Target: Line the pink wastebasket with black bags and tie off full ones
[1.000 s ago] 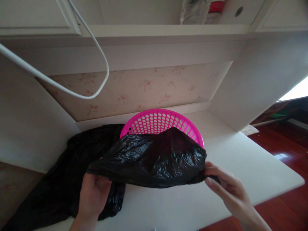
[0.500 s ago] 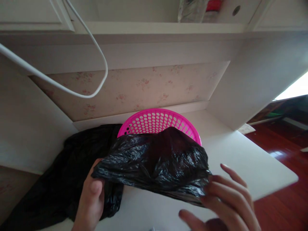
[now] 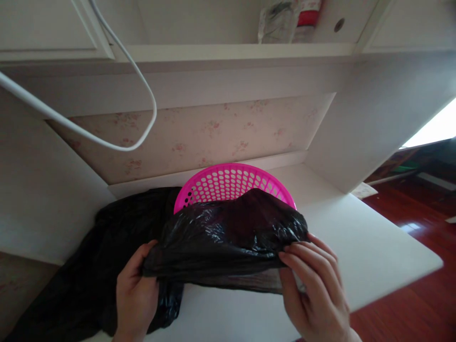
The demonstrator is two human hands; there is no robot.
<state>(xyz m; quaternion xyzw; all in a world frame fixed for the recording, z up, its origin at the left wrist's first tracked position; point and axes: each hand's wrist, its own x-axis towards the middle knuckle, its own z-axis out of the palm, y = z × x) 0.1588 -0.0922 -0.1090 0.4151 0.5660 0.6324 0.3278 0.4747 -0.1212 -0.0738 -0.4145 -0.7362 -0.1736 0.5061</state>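
A black plastic bag [image 3: 228, 237] stretches between my two hands, over the near side of a pink perforated basket [image 3: 228, 180]. My left hand [image 3: 137, 289] is closed on the bag's left end. At the right end, my right hand [image 3: 315, 285] pinches the bag's edge between thumb and fingers. The basket's far rim and holed wall show behind the bag; its near part is hidden. More black plastic [image 3: 124, 237] lies bunched to the left of the basket, and I cannot tell whether it joins the held bag.
The basket stands on a white desk top [image 3: 366, 247] against a floral-papered back panel [image 3: 213, 133]. A white cable [image 3: 151, 114] loops down at the upper left. Above is a shelf [image 3: 213, 53] with a clear container [image 3: 278, 23] and a red-banded item [image 3: 308, 18]. Reddish wood floor [image 3: 409, 209] lies right.
My right hand has moved left and closed on the bag's right edge; its fingers were spread before. The bag's near edge is now pulled straighter between both hands.
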